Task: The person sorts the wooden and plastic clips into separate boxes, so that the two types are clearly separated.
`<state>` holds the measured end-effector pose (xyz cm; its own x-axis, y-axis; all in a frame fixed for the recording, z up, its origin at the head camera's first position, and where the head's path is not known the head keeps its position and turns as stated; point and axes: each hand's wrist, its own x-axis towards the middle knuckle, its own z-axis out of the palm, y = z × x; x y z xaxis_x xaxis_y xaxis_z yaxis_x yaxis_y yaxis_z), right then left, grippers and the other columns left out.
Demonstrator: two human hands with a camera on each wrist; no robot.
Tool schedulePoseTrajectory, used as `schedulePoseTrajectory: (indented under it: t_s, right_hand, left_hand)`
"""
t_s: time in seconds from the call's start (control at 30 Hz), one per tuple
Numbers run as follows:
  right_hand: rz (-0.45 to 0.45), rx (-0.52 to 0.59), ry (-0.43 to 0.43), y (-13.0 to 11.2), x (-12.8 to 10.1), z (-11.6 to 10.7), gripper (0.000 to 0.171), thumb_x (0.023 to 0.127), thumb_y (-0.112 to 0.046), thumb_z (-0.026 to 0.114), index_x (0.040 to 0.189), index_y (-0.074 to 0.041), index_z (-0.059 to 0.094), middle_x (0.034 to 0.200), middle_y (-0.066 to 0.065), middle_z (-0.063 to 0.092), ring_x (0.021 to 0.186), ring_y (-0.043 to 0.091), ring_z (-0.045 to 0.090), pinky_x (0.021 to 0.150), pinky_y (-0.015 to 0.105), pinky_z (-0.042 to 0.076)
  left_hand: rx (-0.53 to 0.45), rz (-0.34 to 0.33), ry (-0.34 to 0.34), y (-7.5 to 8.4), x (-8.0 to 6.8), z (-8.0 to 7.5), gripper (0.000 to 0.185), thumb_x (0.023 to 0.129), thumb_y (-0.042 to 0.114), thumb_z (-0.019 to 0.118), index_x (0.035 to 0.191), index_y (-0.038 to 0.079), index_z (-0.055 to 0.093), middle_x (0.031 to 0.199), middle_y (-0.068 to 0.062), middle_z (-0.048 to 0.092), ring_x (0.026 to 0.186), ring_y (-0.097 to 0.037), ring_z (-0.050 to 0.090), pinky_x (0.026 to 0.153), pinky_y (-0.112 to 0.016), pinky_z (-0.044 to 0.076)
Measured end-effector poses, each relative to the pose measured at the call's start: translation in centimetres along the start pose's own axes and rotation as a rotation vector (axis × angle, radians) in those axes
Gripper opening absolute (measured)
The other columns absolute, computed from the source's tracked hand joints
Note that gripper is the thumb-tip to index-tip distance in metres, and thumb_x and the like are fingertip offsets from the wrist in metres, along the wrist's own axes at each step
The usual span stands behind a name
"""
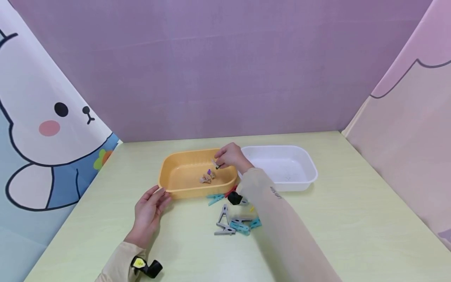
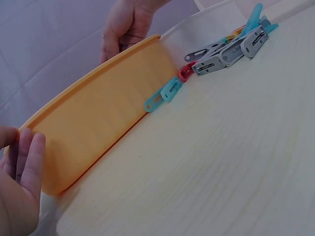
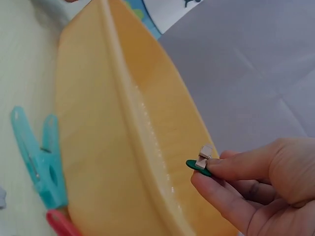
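Observation:
My right hand [image 1: 230,156] is over the right part of a yellow plastic basin [image 1: 190,192]. Between thumb and fingertips it pinches a small wooden clothespin [image 3: 204,156] with a flat green piece on it. A few more small wooden clothespins [image 1: 205,179], one with a purple piece, lie on the basin's floor. At the front left corner, my left hand [image 1: 149,211] grips the basin's rim, thumb at the edge and fingers against the outer wall [image 2: 98,113].
A white basin [image 1: 299,186] stands right beside the yellow one. In front lie several larger plastic clothespins: teal [image 1: 215,198], red [image 2: 187,72] and grey [image 1: 224,230], partly hidden by the right sleeve [image 1: 282,215]. A purple cloth wall [image 1: 225,78] rises behind the table.

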<state>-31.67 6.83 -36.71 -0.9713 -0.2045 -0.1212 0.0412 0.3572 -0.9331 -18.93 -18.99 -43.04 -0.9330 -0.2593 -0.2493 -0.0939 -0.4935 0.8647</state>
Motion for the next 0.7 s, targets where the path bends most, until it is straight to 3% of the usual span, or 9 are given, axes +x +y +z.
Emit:
schedulePoseTrajectory:
  t_s: [0.4, 0.7]
  right_hand:
    - [0.018, -0.292, 0.027, 0.2, 0.3, 1.3, 0.021, 0.079, 0.016, 0.069, 0.097, 0.006, 0.074, 0.098, 0.018, 0.071, 0.069, 0.025, 0.071, 0.066, 0.034, 0.062]
    - [0.036, -0.364, 0.010, 0.3, 0.8, 1.9, 0.022, 0.078, 0.015, 0.070, 0.097, 0.005, 0.075, 0.097, 0.016, 0.072, 0.073, 0.028, 0.073, 0.067, 0.035, 0.062]
  left_hand:
    - [-0.013, -0.021, 0.007, 0.2, 0.0, 0.1, 0.023, 0.100, 0.005, 0.058, 0.119, 0.009, 0.049, 0.081, -0.001, 0.068, 0.076, -0.009, 0.068, 0.079, -0.025, 0.059]
    - [-0.019, -0.023, 0.009, 0.1, 0.0, 0.1, 0.021, 0.099, 0.004, 0.059, 0.118, 0.009, 0.049, 0.081, -0.001, 0.068, 0.076, -0.010, 0.068, 0.079, -0.025, 0.059]
